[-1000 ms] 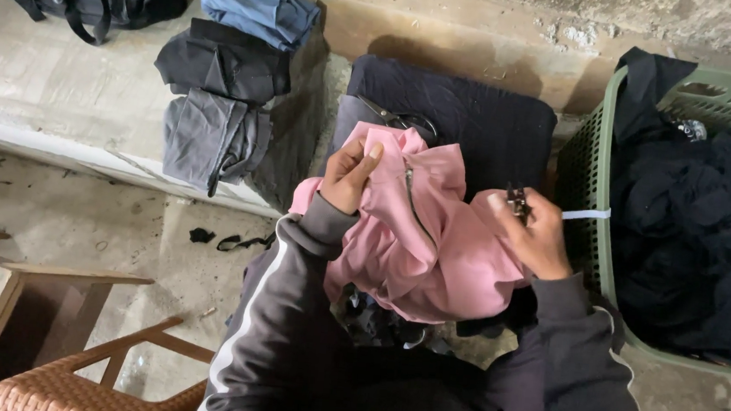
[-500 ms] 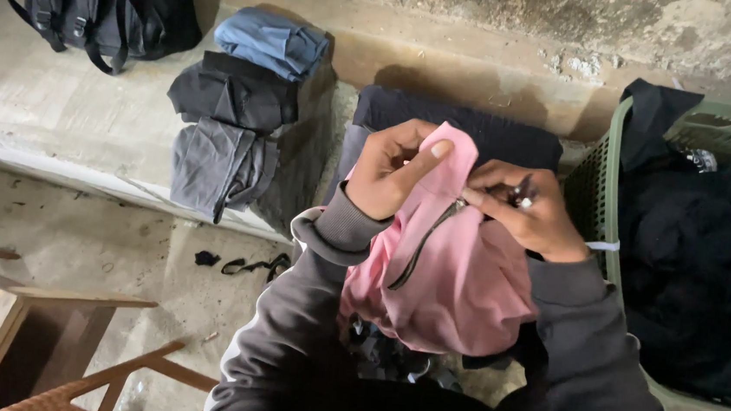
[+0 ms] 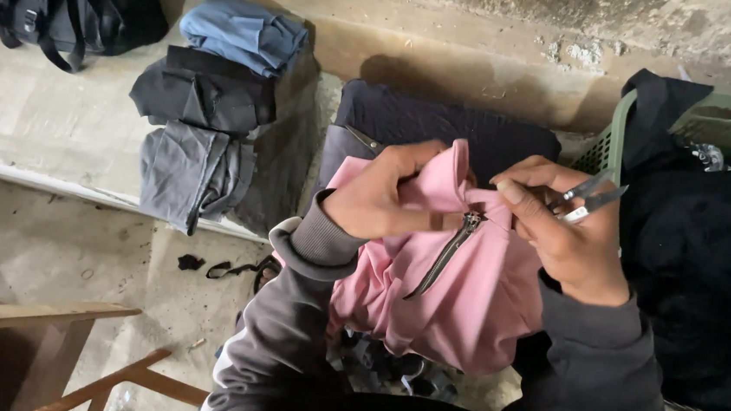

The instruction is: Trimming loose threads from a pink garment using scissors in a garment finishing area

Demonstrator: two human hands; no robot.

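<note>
Trimming around the zipper (image 3: 447, 254) of a pink garment (image 3: 454, 299), bunched just in front of the dark folded cloth (image 3: 441, 124) on the concrete ledge (image 3: 32, 136): left hand (image 3: 383, 200) with fingers pinching a fold of the pink fabric beside the zipper top, right hand (image 3: 567, 234) pinching the same fold and clasping small metal thread snips (image 3: 587, 201), blades seemingly slightly apart. Probably calling next for bringing the snip tips onto a loose thread, fabric kept taut. No packages, labels or signs discernible; right of the garment a green plastic basket (image 3: 651, 115) of dark clothes, left of it a stack of folded clothes (image 3: 208, 106).

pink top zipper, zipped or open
Zipped along the visible stretch: the zipper teeth run closed down the pink top, below the pull pinched between both hands.
</note>
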